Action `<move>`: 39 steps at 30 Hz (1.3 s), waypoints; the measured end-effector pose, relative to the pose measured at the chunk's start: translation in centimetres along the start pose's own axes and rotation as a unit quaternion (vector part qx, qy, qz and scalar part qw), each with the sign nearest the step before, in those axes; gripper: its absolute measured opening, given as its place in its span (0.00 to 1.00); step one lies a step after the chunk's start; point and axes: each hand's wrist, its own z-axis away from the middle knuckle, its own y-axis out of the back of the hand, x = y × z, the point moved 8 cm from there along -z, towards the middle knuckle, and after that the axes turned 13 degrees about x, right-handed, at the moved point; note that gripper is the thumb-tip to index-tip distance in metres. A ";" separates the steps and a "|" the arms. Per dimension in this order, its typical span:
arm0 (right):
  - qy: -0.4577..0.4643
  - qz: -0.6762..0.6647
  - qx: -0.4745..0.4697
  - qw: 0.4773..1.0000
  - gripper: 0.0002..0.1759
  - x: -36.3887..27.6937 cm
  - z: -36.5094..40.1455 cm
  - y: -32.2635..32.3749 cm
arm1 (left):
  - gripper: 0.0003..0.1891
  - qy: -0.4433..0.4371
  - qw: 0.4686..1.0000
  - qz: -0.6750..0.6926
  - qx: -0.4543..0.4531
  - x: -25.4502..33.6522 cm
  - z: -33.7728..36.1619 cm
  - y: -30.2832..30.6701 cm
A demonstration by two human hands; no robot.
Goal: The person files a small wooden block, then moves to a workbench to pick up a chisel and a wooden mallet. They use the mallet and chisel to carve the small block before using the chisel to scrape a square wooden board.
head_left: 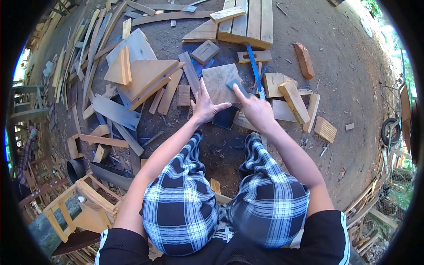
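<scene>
A squarish, pale wooden board (215,83) lies in front of me, its grain showing. My left hand (205,107) is spread wide at the board's lower left corner, thumb along the near edge and fingers up the left side. Closed on a small grey-blue flat piece (233,83), my right hand (257,111) presses it on the board's right part with the index finger stretched over it. The piece looks like folded sandpaper, though its kind is partly hidden by the fingers. A dark square plate (225,116) lies just below the board, between my hands.
Right of the board lie a blue metal bar (254,66) and several wood offcuts (295,100). A slatted wooden piece (247,24) stands beyond. Stacked angled boards (145,77) and long strips (90,44) spread to the left. A wooden frame (81,201) stands lower left.
</scene>
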 end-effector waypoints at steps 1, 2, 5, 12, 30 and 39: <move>-0.002 0.005 0.018 1.000 0.41 0.6 -1.7 -0.6 | 0.78 0.011 1.000 -0.006 -0.008 0.1 0.0 0.0; -0.004 0.004 0.023 1.000 0.41 0.8 -2.7 -0.4 | 0.78 0.023 1.000 -0.014 -0.017 -0.1 -0.1 0.1; -0.022 0.020 0.030 0.999 0.42 1.2 -2.6 -0.3 | 0.78 0.021 1.000 -0.015 -0.011 0.1 -0.1 0.2; -0.030 0.017 -0.033 0.999 0.44 1.3 2.5 0.1 | 0.78 0.019 1.000 -0.005 -0.017 0.0 -0.1 0.0; -0.030 -0.004 0.019 0.999 0.41 1.6 -4.9 -0.4 | 0.77 -0.002 1.000 -0.009 -0.005 0.1 -0.3 0.3; -0.007 0.022 -0.022 1.000 0.40 0.8 1.6 0.4 | 0.78 0.029 0.999 -0.034 -0.028 0.0 -0.2 0.1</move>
